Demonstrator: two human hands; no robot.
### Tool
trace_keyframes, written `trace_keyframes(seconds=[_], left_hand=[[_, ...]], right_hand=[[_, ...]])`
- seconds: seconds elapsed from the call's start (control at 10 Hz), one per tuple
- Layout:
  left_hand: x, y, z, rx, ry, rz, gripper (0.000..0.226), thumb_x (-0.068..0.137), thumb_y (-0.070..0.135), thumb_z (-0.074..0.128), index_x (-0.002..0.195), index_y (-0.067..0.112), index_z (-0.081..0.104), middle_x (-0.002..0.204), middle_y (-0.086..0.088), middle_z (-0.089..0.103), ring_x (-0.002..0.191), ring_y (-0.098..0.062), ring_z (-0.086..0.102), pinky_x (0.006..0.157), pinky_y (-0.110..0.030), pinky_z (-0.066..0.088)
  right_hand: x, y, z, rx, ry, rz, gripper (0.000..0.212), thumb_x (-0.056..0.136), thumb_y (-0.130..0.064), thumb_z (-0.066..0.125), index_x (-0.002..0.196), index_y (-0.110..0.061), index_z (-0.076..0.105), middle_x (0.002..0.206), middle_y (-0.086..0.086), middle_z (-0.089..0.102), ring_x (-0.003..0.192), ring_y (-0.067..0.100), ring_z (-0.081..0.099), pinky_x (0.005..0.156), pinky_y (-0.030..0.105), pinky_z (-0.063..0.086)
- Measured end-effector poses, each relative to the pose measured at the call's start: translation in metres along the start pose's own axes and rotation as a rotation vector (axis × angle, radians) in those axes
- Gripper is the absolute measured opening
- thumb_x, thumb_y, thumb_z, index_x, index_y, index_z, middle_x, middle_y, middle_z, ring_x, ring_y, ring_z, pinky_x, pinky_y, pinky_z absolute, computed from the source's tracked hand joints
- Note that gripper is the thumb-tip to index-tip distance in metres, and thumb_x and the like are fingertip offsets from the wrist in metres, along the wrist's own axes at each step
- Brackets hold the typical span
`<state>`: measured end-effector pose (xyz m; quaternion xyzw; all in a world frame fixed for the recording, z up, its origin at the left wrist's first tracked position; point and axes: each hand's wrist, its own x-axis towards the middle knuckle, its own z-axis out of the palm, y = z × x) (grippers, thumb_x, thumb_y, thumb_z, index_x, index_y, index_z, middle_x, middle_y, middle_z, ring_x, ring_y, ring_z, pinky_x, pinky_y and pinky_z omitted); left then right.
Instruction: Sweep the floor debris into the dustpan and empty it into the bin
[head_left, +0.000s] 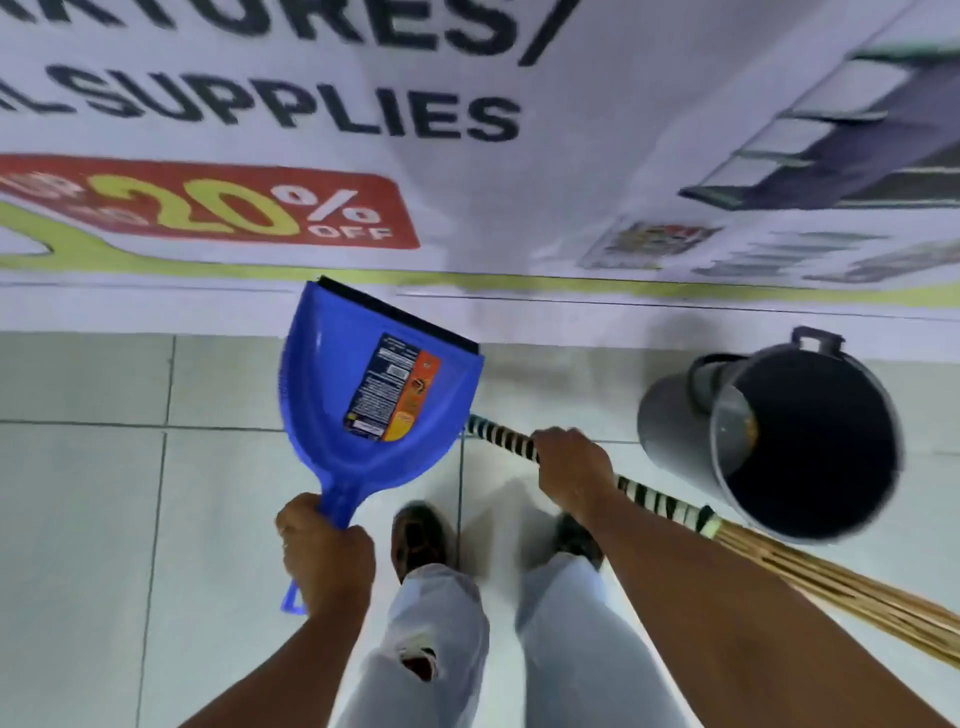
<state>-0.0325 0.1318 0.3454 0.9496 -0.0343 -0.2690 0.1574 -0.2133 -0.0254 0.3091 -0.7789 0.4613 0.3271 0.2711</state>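
Note:
My left hand (324, 558) grips the handle of a blue plastic dustpan (363, 395), held above the floor with its black lip pointing away toward the wall. A printed label is stuck on the pan's face. My right hand (571, 470) holds the black-and-white striped handle of a broom (670, 512), whose straw bristles trail off to the lower right. A grey bin (779, 441) stands on the floor to the right, tilted toward me in view, its dark inside open. I see no debris on the tiles around my feet.
A wall banner (311, 156) with large print and a red discount patch runs across the far side, down to the floor. Pale floor tiles (104, 493) stretch left. My shoes (418, 535) and light jeans fill the lower middle.

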Motion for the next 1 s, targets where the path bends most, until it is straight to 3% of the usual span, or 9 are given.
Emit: trace_keyframes(seconds=[0.1,0.3,0.4,0.6,0.7,0.9,1.0], left_hand=[[0.054,-0.031,0.024,-0.054,0.064,-0.069,0.024,0.060,-0.016,0.048,0.083,-0.009,0.049,0.096,-0.039,0.053,0.073,-0.053,0.049,0.060,-0.053,0.047],[0.127,-0.065,0.090,-0.143,0.122,-0.074,0.021,0.064,-0.010,0.050,0.084,-0.005,0.048,0.097,-0.036,0.053,0.071,-0.049,0.047,0.055,-0.032,0.036],[0.146,-0.078,0.117,-0.144,0.105,-0.063,0.022,0.066,-0.010,0.051,0.084,0.000,0.048,0.094,-0.026,0.054,0.068,-0.038,0.047,0.052,-0.031,0.037],[0.146,-0.080,0.143,-0.092,-0.037,0.031,0.029,0.067,-0.013,0.049,0.093,0.000,0.049,0.094,-0.017,0.049,0.076,-0.032,0.045,0.059,-0.032,0.037],[0.130,-0.063,0.153,-0.024,-0.154,0.025,0.033,0.071,-0.010,0.049,0.101,0.004,0.052,0.104,-0.015,0.054,0.081,-0.034,0.052,0.069,-0.037,0.042],[0.119,-0.038,0.188,0.072,-0.317,0.070,0.027,0.075,-0.009,0.055,0.100,0.000,0.054,0.109,-0.020,0.057,0.080,-0.029,0.049,0.067,-0.034,0.036],[0.120,-0.031,0.199,0.158,-0.393,0.073,0.036,0.079,0.002,0.063,0.112,0.001,0.050,0.120,-0.019,0.055,0.103,-0.035,0.055,0.083,-0.039,0.042]], right_hand=[[0.085,-0.031,0.001,-0.031,0.143,-0.057,0.031,0.092,-0.017,0.046,0.121,-0.020,0.058,0.109,0.008,0.068,0.105,0.030,0.062,0.083,0.037,0.052],[0.236,-0.069,0.010,-0.053,0.246,-0.173,0.037,0.091,-0.013,0.047,0.126,-0.019,0.060,0.120,0.013,0.067,0.114,0.033,0.060,0.094,0.037,0.049],[0.276,-0.077,0.018,-0.065,0.257,-0.190,0.040,0.092,-0.011,0.046,0.130,-0.016,0.057,0.126,0.015,0.063,0.119,0.034,0.057,0.098,0.036,0.044],[0.263,-0.070,0.044,0.068,0.358,-0.068,0.041,0.087,0.001,0.041,0.122,-0.007,0.060,0.122,0.017,0.063,0.115,0.033,0.057,0.093,0.034,0.044],[0.200,-0.054,0.085,0.224,0.277,0.058,0.041,0.090,-0.001,0.041,0.126,-0.009,0.059,0.124,0.015,0.062,0.118,0.030,0.054,0.096,0.032,0.041],[0.137,-0.037,0.140,0.319,0.130,0.239,0.041,0.092,-0.004,0.041,0.129,-0.011,0.059,0.128,0.011,0.062,0.122,0.026,0.053,0.097,0.028,0.040],[0.131,-0.040,0.147,0.345,0.107,0.281,0.041,0.092,-0.005,0.042,0.130,-0.012,0.058,0.130,0.010,0.061,0.123,0.025,0.052,0.098,0.027,0.038]])
